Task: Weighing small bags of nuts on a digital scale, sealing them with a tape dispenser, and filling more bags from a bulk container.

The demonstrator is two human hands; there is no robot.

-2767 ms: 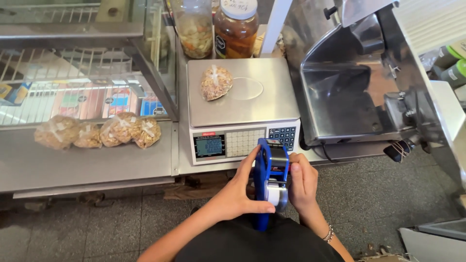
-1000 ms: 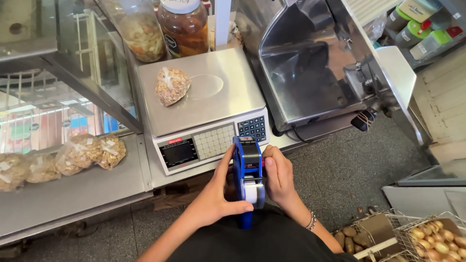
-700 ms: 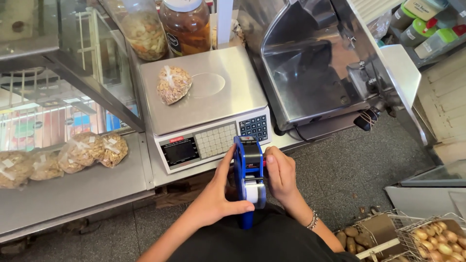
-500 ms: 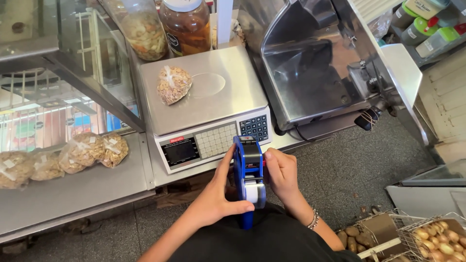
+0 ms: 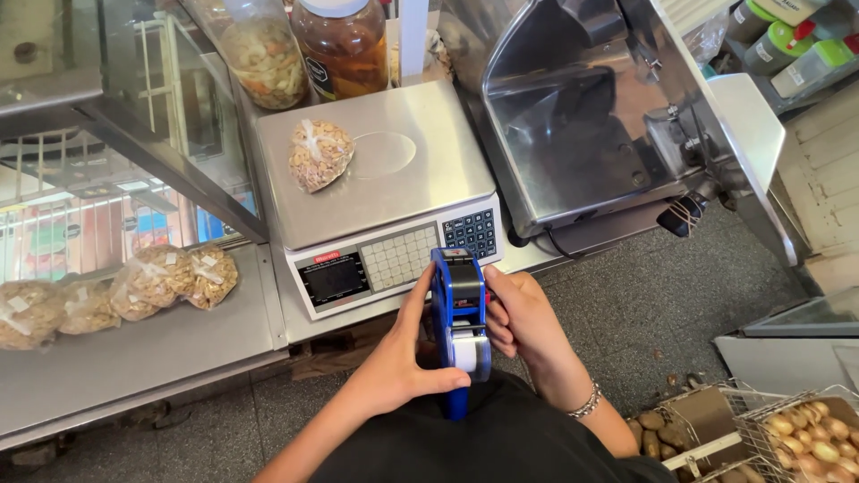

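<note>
Your left hand (image 5: pixel 407 358) is wrapped around the blue label gun (image 5: pixel 458 331) at lower centre of the head view, thumb across its side by the white roll. Your right hand (image 5: pixel 519 317) closes on it from the other side, fingers curled against the body. The gun sits between both hands, touching each, its long axis running up and down the frame, nose toward the scale (image 5: pixel 376 188). It is blue with a black top and a white roll low down. A clear bag of nuts (image 5: pixel 318 154) lies on the scale's pan, upper left of the gun, well apart, nearer your left hand.
</note>
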